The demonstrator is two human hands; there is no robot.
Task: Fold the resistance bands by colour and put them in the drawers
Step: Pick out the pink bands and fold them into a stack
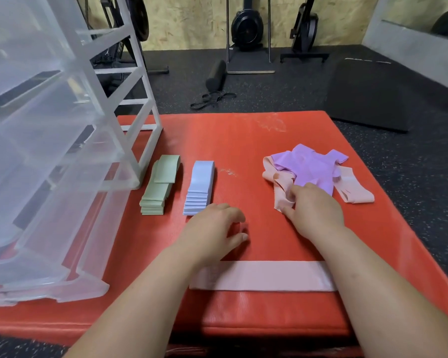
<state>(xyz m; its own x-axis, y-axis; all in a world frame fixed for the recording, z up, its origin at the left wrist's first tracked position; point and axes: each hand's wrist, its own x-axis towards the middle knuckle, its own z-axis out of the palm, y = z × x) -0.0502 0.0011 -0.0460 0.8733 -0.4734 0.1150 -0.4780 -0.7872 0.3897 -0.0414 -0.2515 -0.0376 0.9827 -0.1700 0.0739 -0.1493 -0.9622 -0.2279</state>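
Right grip (314, 206) pinches peach band (279, 196) — left grip (216, 226) rests on mat (243, 140)

green stack (155, 189) folded | blue stack (199, 188) folded | pink-purple heap (311, 166) loose | pink band (264, 276) flat | clear drawers (49, 151)

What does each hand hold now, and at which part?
The right hand pinches a crumpled pink band at its near end; the left hand holds nothing.

Soft, fairly bright overhead light; the green stack (158, 187) throws a short shadow to its right. The clear drawer unit (49, 125) looks hazy and blurred up close, and wide-angle distortion bows the edges of the red mat (243, 140)
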